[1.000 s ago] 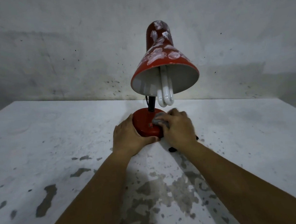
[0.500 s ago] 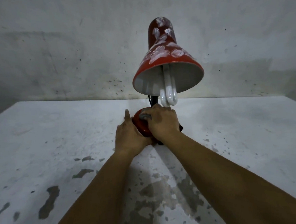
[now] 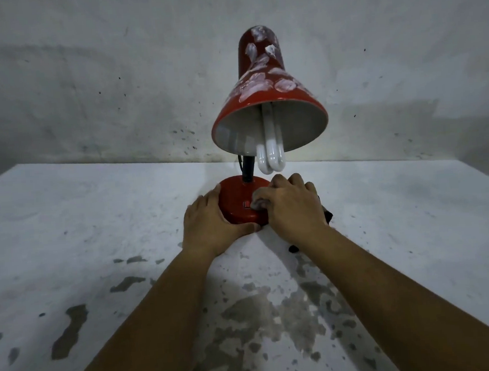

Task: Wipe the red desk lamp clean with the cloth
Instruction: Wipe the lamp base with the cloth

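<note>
A red desk lamp stands on a white table near the wall. Its shade (image 3: 263, 97) carries whitish flower-like marks and tilts toward me, with a white bulb (image 3: 270, 151) hanging out. The round red base (image 3: 235, 199) sits below on a black stem. My left hand (image 3: 208, 225) grips the base's left and front edge. My right hand (image 3: 292, 206) covers the base's right side, fingers curled over a grey cloth (image 3: 257, 202) that peeks out by the thumb. Dark cloth ends (image 3: 328, 215) stick out behind this hand.
The white table (image 3: 96, 239) has worn grey patches near me. A stained grey wall (image 3: 114, 78) rises right behind the lamp. A thin black cord (image 3: 239, 164) runs down beside the stem.
My right hand with the cloth slid from the top of the base, near the stem, back to its right front side. The left hand keeps its hold on the base.
</note>
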